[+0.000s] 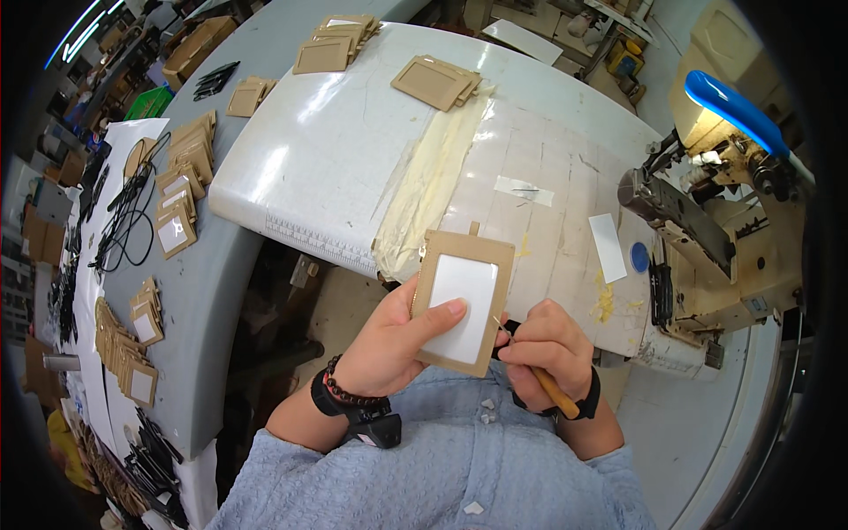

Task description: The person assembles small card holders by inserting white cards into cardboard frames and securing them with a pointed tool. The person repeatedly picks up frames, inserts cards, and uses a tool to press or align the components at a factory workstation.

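Left hand (389, 344) pinches the tan leather card holder with clear window (463, 299) flat; right hand (549, 346), fingers closed on a wooden-handled awl (539, 375), should work its right edge steadily.

White worktable (336, 150) spans centre to upper right of frame; printed ruler strip along its near edge, yellowish tape band running diagonally down the middle. On it: stacks of tan card holders (337, 42) at upper centre, another stack (437, 81) just right of them, a white rectangular slip (608, 247) and a blue disc (639, 257) at right, beside the sewing machine (707, 247). Grey bench (212, 291) at left carries more holder stacks (181, 190) and black cords (124, 230).
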Tool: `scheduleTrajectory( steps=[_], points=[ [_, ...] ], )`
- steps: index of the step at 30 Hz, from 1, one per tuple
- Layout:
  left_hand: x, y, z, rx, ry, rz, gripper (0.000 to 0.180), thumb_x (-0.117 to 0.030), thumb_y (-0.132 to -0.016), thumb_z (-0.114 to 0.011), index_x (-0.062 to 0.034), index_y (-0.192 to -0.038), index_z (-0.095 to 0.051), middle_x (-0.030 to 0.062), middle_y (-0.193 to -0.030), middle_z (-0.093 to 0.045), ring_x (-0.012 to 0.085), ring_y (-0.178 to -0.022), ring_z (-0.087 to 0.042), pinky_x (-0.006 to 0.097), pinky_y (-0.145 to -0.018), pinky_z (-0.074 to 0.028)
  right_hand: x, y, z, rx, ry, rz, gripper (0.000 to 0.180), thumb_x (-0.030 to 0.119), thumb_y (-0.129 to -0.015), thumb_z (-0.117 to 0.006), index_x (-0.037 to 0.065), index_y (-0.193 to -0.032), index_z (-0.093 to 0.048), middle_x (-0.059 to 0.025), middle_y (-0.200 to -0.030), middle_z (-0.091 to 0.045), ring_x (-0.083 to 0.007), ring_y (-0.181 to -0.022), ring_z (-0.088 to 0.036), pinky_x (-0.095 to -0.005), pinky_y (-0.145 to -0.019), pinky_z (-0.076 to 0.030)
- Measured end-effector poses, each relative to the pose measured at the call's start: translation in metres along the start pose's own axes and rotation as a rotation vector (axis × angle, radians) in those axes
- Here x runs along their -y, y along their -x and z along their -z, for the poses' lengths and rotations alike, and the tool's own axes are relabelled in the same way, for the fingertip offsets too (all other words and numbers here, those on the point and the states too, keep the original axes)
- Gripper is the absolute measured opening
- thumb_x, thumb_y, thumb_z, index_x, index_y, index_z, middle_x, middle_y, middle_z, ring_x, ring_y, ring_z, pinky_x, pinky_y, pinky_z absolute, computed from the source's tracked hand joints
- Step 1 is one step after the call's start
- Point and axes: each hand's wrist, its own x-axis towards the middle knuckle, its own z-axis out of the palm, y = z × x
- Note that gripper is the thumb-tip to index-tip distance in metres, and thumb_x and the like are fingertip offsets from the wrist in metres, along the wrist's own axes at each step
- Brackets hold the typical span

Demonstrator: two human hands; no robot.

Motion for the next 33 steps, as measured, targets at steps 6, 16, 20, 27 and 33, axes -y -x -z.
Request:
scheduleTrajectory(
  steps=[6,16,20,27,33],
  points=[
    [0.004,-0.002,0.003,-0.020,-0.007,0.003,0.045,-0.016,-0.095,-0.054,0.0021,-0.132,-0.036,0.0197,-0.113,-0.060,0.0249,-0.101,-0.063,0.036,-0.086,-0.055,-0.002,-0.001,0.004,-0.007,-0.078,-0.040,0.019,-0.004,-0.068,-0.064,0.003,-0.086,-0.064,-0.0069,-0.082,-0.062,-0.0191,-0.061,-0.052,-0.0296,-0.056,-0.041],
    [0.006,-0.004,0.002,-0.050,-0.018,-0.037,0.045,-0.016,-0.094,-0.055,0.0042,-0.131,-0.036,0.0218,-0.111,-0.061,0.0260,-0.101,-0.064,0.036,-0.086,-0.055,-0.001,-0.003,0.005,-0.004,-0.020,-0.063,0.020,-0.007,-0.066,-0.063,0.002,-0.083,-0.064,-0.0075,-0.082,-0.063,-0.0200,-0.061,-0.054,-0.0296,-0.057,-0.043],
    [0.007,-0.005,0.002,-0.064,-0.080,-0.099,0.043,-0.015,-0.095,-0.054,0.0045,-0.130,-0.037,0.0218,-0.112,-0.060,0.0257,-0.102,-0.063,0.036,-0.088,-0.055,0.001,-0.009,0.003,0.006,0.111,-0.010,0.020,-0.007,-0.065,-0.063,0.002,-0.082,-0.063,-0.0080,-0.083,-0.063,-0.0212,-0.061,-0.055,-0.0307,-0.054,-0.043],
    [0.010,-0.007,0.001,-0.080,-0.129,-0.177,0.044,-0.013,-0.094,-0.056,0.0038,-0.130,-0.038,0.0213,-0.113,-0.060,0.0252,-0.105,-0.062,0.037,-0.089,-0.053,0.004,-0.013,0.000,0.024,0.264,0.055,0.017,-0.004,-0.064,-0.062,0.000,-0.081,-0.061,-0.0100,-0.081,-0.061,-0.0223,-0.059,-0.055,-0.0318,-0.052,-0.044],
    [0.012,-0.006,0.004,-0.088,-0.322,-0.287,0.044,-0.011,-0.094,-0.055,0.0036,-0.131,-0.036,0.0193,-0.114,-0.060,0.0238,-0.106,-0.062,0.036,-0.089,-0.052,0.006,-0.018,-0.001,-0.012,0.207,-0.008,0.013,-0.003,-0.065,-0.060,-0.001,-0.078,-0.060,-0.0109,-0.077,-0.061,-0.0233,-0.058,-0.055,-0.0322,-0.053,-0.046]
  ],
)
